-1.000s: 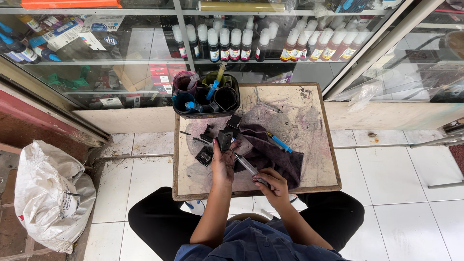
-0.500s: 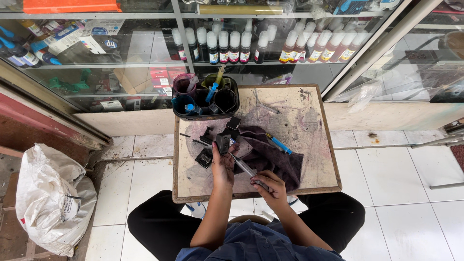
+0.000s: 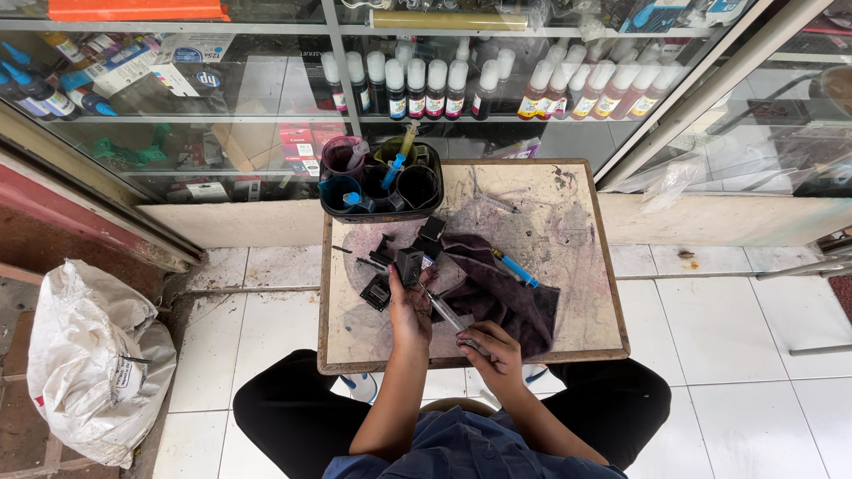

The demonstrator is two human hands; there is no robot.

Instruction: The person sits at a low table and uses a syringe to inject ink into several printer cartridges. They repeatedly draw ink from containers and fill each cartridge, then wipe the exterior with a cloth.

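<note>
While the left hand (image 3: 410,306) pinches a black ink cartridge (image 3: 408,264) upright on the stained table (image 3: 586,266), the right hand (image 3: 491,348) closes around a syringe (image 3: 446,312), whose long axis slants up-left toward the cartridge, beside a dark cloth (image 3: 501,297).

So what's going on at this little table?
A person sits at a small stained table on a tiled floor, in front of glass shelves of bottles. The left hand holds a black ink cartridge upright, while the right hand holds a syringe angled toward it. A dark ink-soaked cloth lies under the work, with more black cartridges beside it, a blue-tipped syringe on the cloth and a tray of ink cups at the far edge.
</note>
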